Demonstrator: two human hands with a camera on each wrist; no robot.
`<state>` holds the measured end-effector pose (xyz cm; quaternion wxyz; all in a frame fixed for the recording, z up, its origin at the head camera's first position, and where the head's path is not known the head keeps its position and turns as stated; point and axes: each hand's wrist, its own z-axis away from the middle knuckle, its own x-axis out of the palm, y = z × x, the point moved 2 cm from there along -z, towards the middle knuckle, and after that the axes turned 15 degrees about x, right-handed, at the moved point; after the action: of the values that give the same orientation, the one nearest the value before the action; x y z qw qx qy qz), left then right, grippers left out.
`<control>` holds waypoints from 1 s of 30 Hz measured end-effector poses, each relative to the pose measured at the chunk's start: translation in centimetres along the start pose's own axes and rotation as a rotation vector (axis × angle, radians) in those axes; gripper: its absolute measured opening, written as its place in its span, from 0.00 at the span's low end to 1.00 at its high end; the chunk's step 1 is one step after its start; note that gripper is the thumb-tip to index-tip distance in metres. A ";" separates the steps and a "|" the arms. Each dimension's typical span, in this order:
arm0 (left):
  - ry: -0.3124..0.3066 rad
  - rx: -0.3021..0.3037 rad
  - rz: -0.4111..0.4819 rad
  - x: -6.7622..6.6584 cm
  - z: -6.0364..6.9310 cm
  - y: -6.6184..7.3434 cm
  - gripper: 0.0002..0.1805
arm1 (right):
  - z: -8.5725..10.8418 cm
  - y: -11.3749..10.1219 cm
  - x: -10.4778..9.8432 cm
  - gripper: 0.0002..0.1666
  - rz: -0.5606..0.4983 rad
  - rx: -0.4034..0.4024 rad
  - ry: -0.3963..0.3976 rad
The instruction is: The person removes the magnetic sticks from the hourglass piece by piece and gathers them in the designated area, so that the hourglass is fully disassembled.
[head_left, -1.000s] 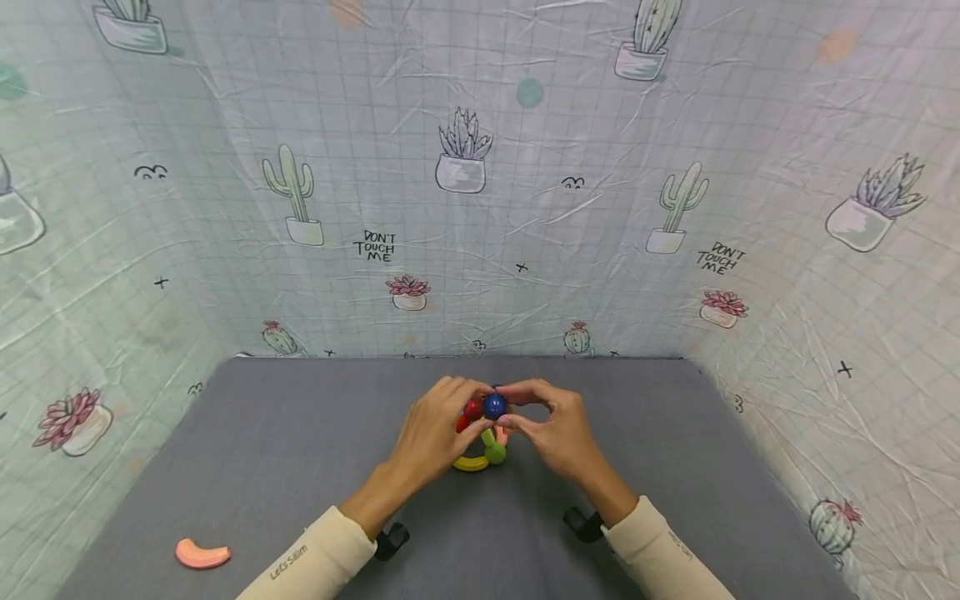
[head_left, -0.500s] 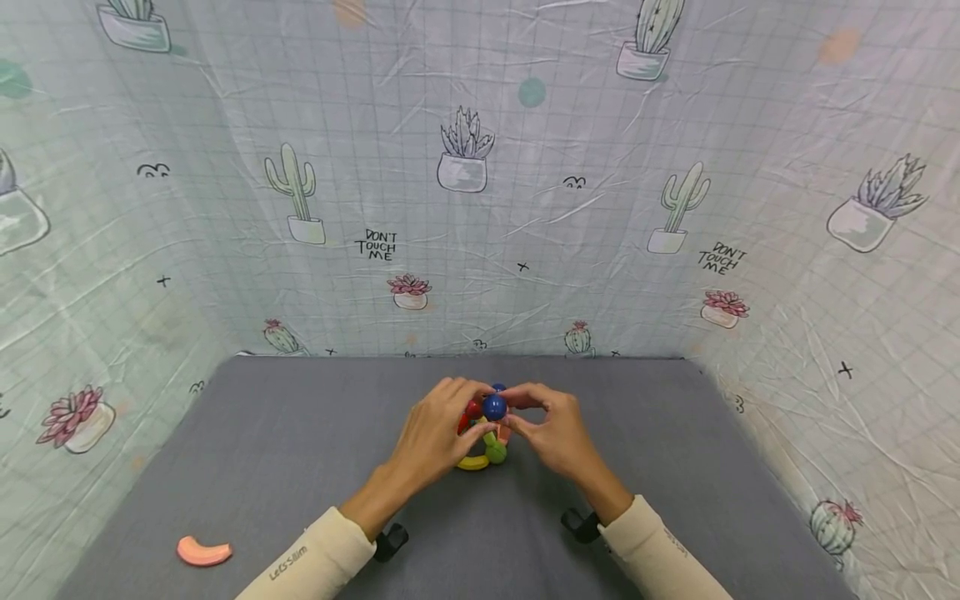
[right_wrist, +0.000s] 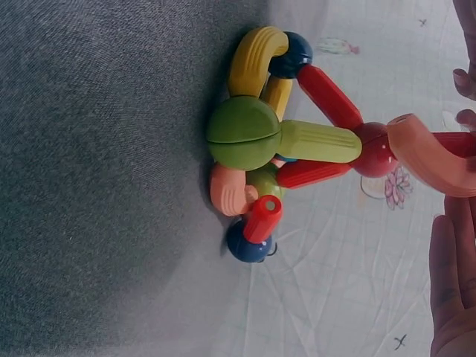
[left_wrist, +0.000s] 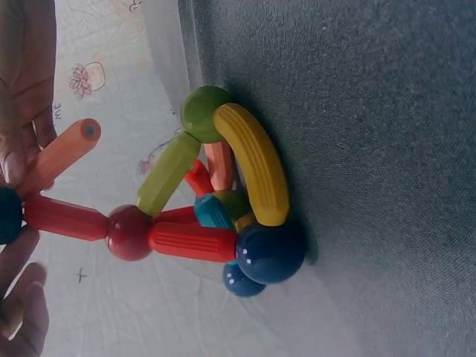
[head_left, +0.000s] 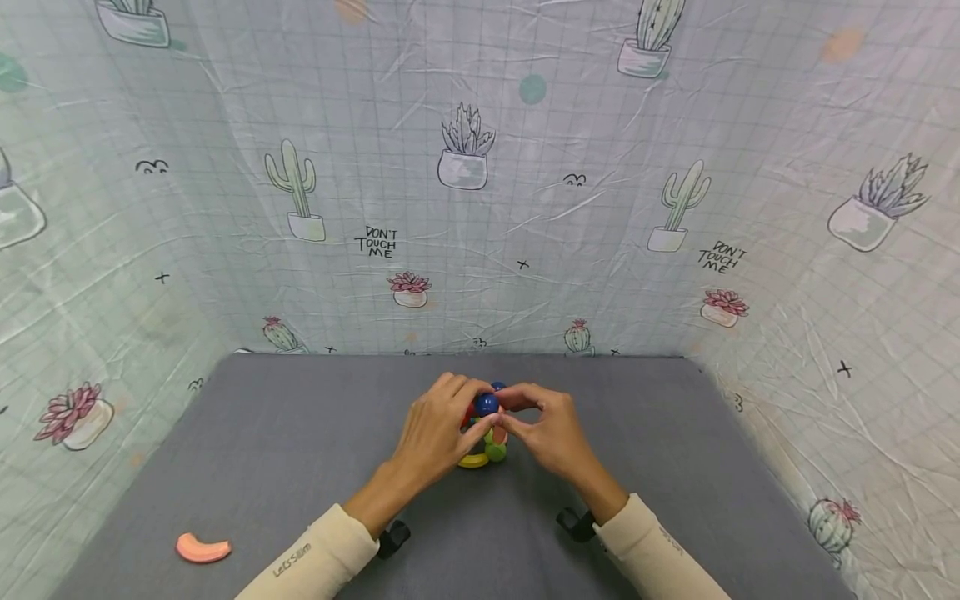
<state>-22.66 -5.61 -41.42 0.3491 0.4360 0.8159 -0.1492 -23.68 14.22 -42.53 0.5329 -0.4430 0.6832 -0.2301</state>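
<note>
Both hands meet over a toy build of magnetic rods and balls. My left hand (head_left: 431,429) holds the blue ball (head_left: 487,405) at its top. My right hand (head_left: 551,429) pinches a curved salmon-pink rod (left_wrist: 65,155) against that ball; the rod's other end juts out free. Under the blue ball a red rod (left_wrist: 67,217) runs down to a red ball (left_wrist: 129,232). From there a light green rod (right_wrist: 320,141) and red rods spread to the base, with its green ball (right_wrist: 244,134) and yellow curved rod (left_wrist: 256,167). Fingers hide part of the top joint.
A loose salmon-pink curved rod (head_left: 203,549) lies at the left front of the grey tabletop (head_left: 300,467). A short red rod (right_wrist: 263,217) with a free end sticks out from a blue ball on the base. Cactus-printed cloth (head_left: 480,225) surrounds the table.
The blue ball at the top has shifted slightly left, and the right hand has followed it closer to the left hand. The loose rod stays put.
</note>
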 end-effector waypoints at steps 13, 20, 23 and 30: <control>0.026 -0.162 0.161 0.5 0.3 -0.4 0.15 | -0.4 -0.3 0.3 0.15 -0.065 0.022 -0.006; 0.042 -0.277 0.325 0.7 0.3 -0.7 0.12 | -0.5 -0.5 0.5 0.14 -0.070 0.009 0.011; 0.033 -0.327 0.401 0.6 0.2 -0.9 0.11 | -0.5 -0.6 0.5 0.14 -0.073 0.001 0.009; 0.002 -0.351 0.464 0.5 0.0 -1.2 0.12 | -0.7 -0.7 0.3 0.14 -0.057 0.002 0.011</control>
<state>-23.83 -6.06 -41.84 0.4430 0.5441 0.7083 0.0784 -24.10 13.46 -41.92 0.5228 -0.4605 0.6729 -0.2486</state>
